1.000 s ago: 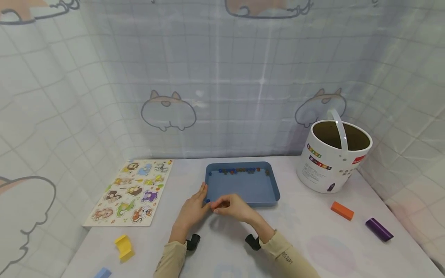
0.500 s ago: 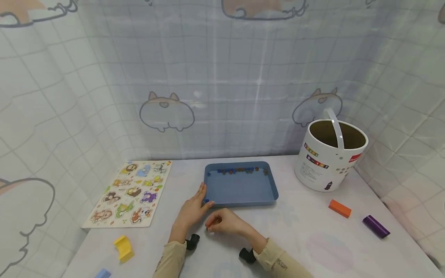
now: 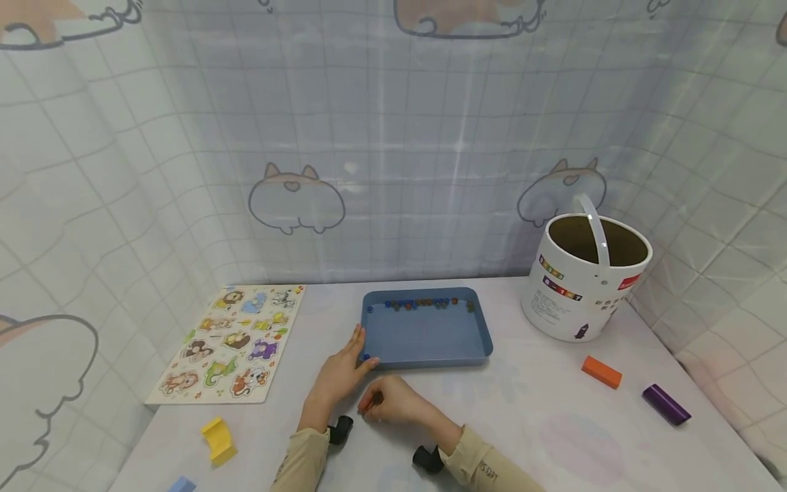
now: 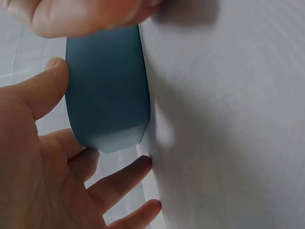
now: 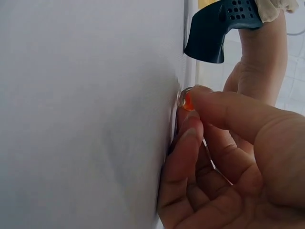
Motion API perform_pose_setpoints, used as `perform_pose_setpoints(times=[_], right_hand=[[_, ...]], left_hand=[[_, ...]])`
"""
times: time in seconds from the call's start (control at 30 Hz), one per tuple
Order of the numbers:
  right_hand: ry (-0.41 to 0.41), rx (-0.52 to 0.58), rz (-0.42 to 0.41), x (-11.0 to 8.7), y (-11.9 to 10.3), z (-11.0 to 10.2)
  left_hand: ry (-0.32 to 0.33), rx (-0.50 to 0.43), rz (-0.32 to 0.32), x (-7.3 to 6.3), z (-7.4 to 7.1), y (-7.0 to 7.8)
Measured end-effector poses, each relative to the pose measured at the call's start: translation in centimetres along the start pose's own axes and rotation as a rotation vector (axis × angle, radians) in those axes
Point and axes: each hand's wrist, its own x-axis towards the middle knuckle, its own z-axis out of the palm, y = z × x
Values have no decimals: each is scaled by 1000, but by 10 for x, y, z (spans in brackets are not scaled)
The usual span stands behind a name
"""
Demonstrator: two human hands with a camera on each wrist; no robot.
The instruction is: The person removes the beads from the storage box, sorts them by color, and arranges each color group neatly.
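A blue tray (image 3: 430, 333) lies on the table, with several small blue and amber marbles (image 3: 424, 302) along its far wall. One blue marble (image 3: 366, 357) sits in the near left corner. My left hand (image 3: 338, 374) rests at that corner, its fingers fairly straight and touching the tray's outside wall. In front of the tray, low over the table, my right hand (image 3: 396, 402) pinches a clear glass marble (image 5: 187, 99) with an orange core between thumb and fingertips. In the right wrist view the pinched marble is close to the tabletop and partly covered by the thumb.
An animal puzzle board (image 3: 236, 345) lies at the left, with a yellow block (image 3: 218, 441) and a blue block (image 3: 182, 484) nearer. A white bucket (image 3: 574, 294) stands at the back right, behind an orange block (image 3: 601, 372) and a purple block (image 3: 666, 404).
My right hand has drawn back from the tray's near left corner toward me, down to the tabletop, keeping its pinch. The left hand has stayed at the corner.
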Motion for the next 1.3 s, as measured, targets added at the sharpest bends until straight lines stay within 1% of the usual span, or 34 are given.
perform_pose_setpoints(times=[0.17, 0.3, 0.43, 0.53, 0.63, 0.73, 0.8, 0.93, 1.07, 1.17, 1.3], right_hand=[[0, -25, 10, 1, -1, 1], [-31, 34, 27, -3, -4, -9], [-14, 48, 15, -6, -10, -32], [40, 15, -3, -5, -13, -54], [84, 31, 1, -3, -14, -73], [118, 54, 6, 1, -12, -87], [137, 75, 12, 5, -9, -92], [174, 70, 38, 22, -1, -91], [195, 17, 61, 43, 10, -81], [185, -21, 77, 57, 16, -71], [141, -80, 93, 70, 17, -59]], left_hand=[[0, -4, -1, -1, -1, -1], [-6, -7, 2, -1, 0, -1], [2, 3, -1, -1, 1, -1], [10, 14, -3, -1, 1, 0], [6, 8, -11, -2, 0, 0], [-5, -12, -21, -2, 1, 1], [-5, -20, -18, -2, 1, 1], [1, -6, -13, -1, 2, -2], [-3, -1, -10, 0, 3, -4], [-9, 1, -3, 0, 3, -5], [-15, 10, 3, 1, 4, -6]])
